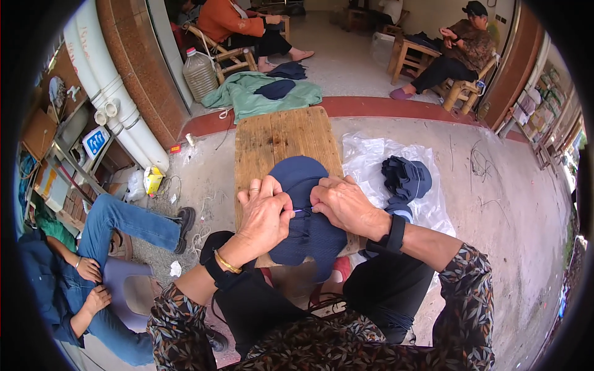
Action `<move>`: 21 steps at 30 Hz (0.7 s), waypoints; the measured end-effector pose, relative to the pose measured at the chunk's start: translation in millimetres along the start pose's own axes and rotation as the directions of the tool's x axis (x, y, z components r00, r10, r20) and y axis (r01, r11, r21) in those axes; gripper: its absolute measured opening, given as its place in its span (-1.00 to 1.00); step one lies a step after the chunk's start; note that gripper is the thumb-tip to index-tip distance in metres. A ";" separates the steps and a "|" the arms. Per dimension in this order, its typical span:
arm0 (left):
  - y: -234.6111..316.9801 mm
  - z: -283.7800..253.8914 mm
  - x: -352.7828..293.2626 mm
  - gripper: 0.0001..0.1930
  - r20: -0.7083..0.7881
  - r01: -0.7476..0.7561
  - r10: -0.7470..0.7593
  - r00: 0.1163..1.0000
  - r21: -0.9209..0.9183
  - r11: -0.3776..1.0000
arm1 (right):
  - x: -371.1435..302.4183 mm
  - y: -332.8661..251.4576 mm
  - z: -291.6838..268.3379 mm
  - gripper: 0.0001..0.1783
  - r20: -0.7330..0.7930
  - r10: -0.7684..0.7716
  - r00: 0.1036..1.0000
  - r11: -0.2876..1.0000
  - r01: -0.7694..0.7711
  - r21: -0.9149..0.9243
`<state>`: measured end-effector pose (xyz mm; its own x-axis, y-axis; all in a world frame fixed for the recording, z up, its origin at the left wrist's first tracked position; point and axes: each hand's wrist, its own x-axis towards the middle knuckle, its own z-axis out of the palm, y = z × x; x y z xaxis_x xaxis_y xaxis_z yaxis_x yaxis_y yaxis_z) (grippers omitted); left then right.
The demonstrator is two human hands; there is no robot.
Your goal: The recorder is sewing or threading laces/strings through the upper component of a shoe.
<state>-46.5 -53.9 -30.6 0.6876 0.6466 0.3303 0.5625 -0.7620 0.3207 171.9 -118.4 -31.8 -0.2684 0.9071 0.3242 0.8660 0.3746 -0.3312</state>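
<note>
A navy sun hat (299, 168) lies on a small wooden bench (281, 133) in front of me, its rounded brim at the far side and its fabric hanging over the near edge. A thin dark cord runs across the hat between my hands. My left hand (263, 213), wearing a ring, is closed in a pinch at the hat's middle, with a small purple bit showing at the fingertips. My right hand (352, 204) pinches the same area from the right, fingertips bent down on the fabric. What exactly lies under the fingertips is hidden.
Folded navy hats (405, 176) rest on a clear plastic sheet (439, 210) to the right. A green cloth (247, 93) lies beyond the bench. At the left, a seated person in jeans (136, 222) sits close to my arm. White pipes (114, 86) and a shelf stand behind.
</note>
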 end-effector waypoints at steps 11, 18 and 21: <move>12.8 17.6 -14.3 -0.86 -0.008 -0.127 0.138 0.990 0.341 0.932 | -19.7 -16.4 4.1 -0.71 -0.051 0.233 0.971 0.957 -0.219 0.190; 4.6 10.8 -9.0 -0.89 -0.008 -0.063 0.063 0.998 0.008 0.998 | -31.0 -14.8 17.1 -0.71 -0.200 -0.014 0.980 1.000 0.014 -0.005; -2.6 4.8 -1.7 -0.88 0.100 -0.008 0.024 0.995 -0.154 0.988 | -35.6 -12.8 18.3 -0.70 -0.194 -0.067 0.979 0.997 0.060 -0.041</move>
<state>-47.0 -53.2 -36.3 0.7431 0.6216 0.2478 0.4793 -0.7529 0.4510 162.7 -152.1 -55.3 -0.2388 0.8258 0.5109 0.8650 0.4200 -0.2746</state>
